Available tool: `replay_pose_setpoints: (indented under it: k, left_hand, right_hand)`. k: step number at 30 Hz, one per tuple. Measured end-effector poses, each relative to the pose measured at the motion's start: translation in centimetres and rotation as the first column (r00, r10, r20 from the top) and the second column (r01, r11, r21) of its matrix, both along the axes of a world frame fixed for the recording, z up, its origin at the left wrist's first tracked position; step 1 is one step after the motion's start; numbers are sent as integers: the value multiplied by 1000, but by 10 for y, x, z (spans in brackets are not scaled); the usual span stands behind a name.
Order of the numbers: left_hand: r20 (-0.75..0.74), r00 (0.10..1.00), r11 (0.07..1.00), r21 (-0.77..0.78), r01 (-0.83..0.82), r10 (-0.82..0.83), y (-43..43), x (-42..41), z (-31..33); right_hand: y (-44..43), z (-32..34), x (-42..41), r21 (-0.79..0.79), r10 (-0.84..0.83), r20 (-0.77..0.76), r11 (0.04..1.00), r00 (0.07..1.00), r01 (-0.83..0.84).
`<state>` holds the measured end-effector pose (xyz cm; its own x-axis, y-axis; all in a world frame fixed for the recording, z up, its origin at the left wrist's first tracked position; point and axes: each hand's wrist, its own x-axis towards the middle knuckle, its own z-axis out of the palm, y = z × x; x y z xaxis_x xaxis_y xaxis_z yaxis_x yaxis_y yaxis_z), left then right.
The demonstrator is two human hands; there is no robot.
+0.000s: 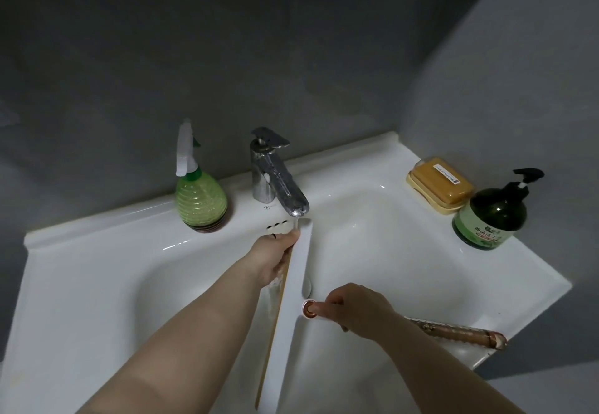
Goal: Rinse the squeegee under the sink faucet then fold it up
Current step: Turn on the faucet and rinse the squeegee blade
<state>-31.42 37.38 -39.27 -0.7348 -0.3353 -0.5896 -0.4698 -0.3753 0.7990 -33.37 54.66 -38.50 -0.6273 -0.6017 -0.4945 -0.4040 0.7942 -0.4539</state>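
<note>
Over sink (97,251), left hand (275,258) grips squeegee (293,310); right hand (356,310) grips handle (453,332).

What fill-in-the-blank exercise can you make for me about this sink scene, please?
1. The spray bottle stands to the ____ of the faucet.
2. The left hand holds the white squeegee with its top end right under the ____.
3. The dark green bottle has a ____ pump on top.

Missing words: left; faucet; black.
</note>
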Motion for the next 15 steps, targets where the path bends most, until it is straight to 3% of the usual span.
replay_pose_setpoints:
  k: [3,6,11,15]
  left_hand:
    - [62,998,983,-185,20,-9,4,-2,3]
    - [80,997,971,-237,9,11,10,-2,4]
    - [-10,998,997,-57,58,-58,16,2,8]
    - [-23,999,996,-84,27,-29,15,2,9]
  right_hand:
    - [1,0,0,-14,-5,3,1000,1000,5]
    - [1,-1,-1,-37,-2,19,999,1000,3]
    - [5,-4,-3,-3,-32,-6,999,999,32]
    - [2,-2,-3,-8,-43,9,999,999,43]
